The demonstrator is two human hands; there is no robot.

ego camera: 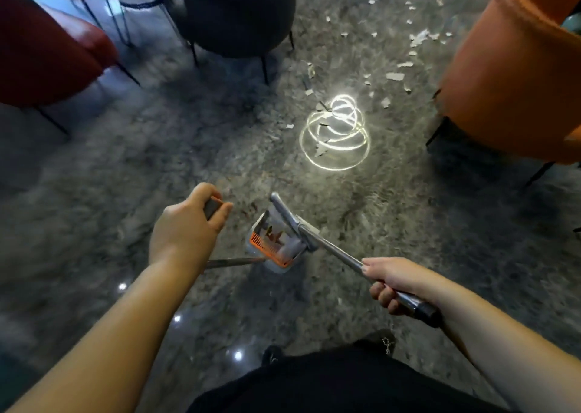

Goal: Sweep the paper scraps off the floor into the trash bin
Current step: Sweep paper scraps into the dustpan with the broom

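Left hand (188, 224) grips dustpan (273, 242) handle; right hand (393, 283) grips broom (314, 236) handle; scraps (394, 76) beyond; no legible writing.

White paper scraps (394, 76) scattered across floor.

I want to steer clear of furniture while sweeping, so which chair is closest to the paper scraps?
The orange chair on the right: scraps lie just beside its base. The red chair and dark chair stand farther left.
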